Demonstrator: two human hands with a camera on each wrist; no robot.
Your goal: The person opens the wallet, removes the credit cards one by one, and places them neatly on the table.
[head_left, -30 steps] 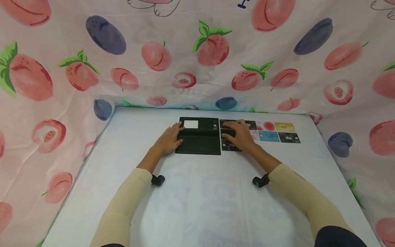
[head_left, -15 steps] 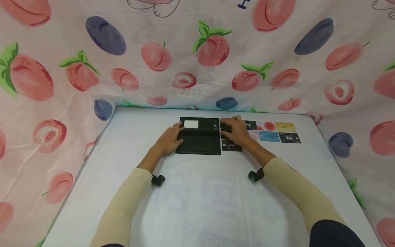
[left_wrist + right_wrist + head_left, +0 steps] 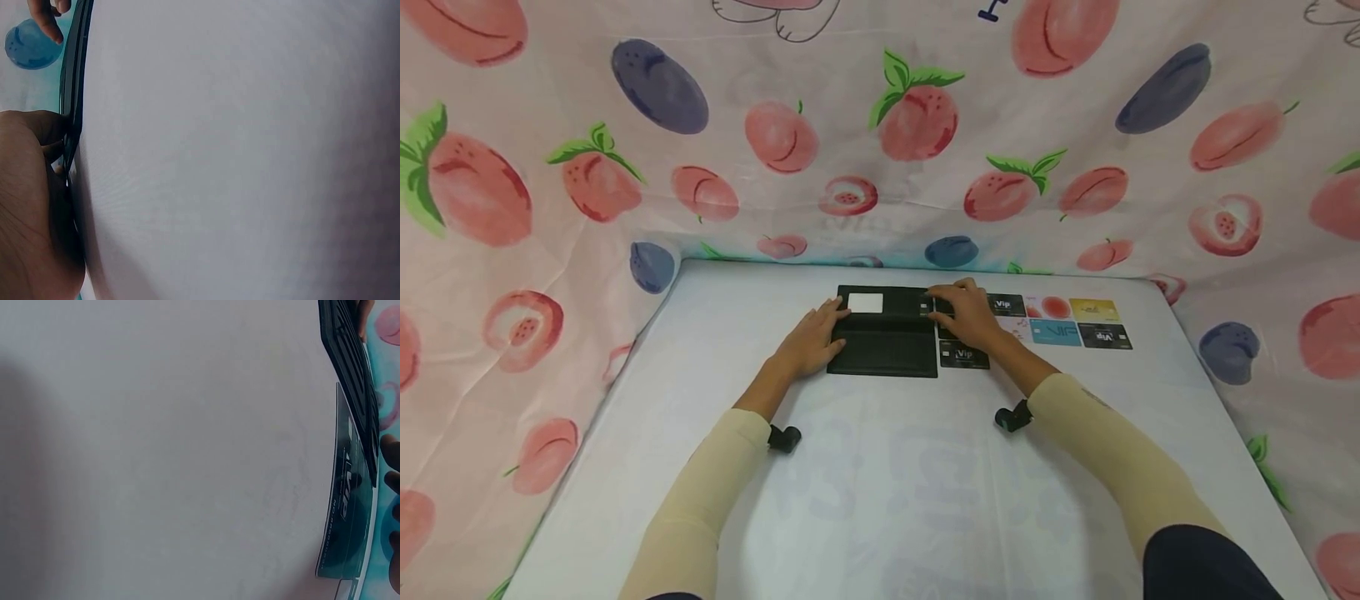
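Observation:
A black wallet lies unfolded at the back of the white table, with a white window at its upper left. In the head view my left hand rests on its left edge, fingers extended and thumb spread. My right hand is at the wallet's right edge, finger and thumb spread apart beside a chip-marked card in the wallet. No held card is visible in this hand. Beneath and beside it are dark cards, including a black VIP card. The right wrist view shows this VIP card near the wallet.
Right of the hand lie a black VIP card, a pink-patterned card, a gold card, a blue card and another black card. A fruit-print cloth hangs behind the table.
My right hand has moved left, from over the dark cards to the wallet's right edge. The left hand stays on the wallet, which has not visibly moved.

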